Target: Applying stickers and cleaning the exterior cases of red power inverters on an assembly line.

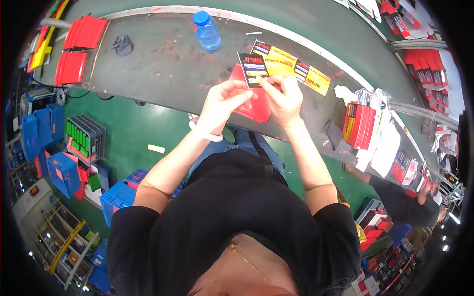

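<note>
A worker's right hand pinches the lower corner of a black label with red and white print between thumb and fingers, its upper part tipped toward the far side of the table. The left hand, a white band around its wrist, is half curled just beside it, thumb and fingertips drawn close together; whether anything is caught between them cannot be told. Directly below both hands, a red case lies at the near edge of the table, partly covered by fingers and label.

Just beyond the hands, a yellow-and-black label lies on the dark tabletop, partly behind the held one, with a second yellow label just to its right. Farther back stands a clear bottle with a blue cap. Well off to the left are a crumpled dark cloth and two red panels, one behind the other at the table's end. To the right, a red unit with a yellow face sits against white wrapping, a dark flat piece near it.

Past the table, on the green floor at left, a grey crate with bright green pieces stands near blue bins. At right, a co-worker in a dark top reaches toward the table, and more red cases are stacked along the far side.
</note>
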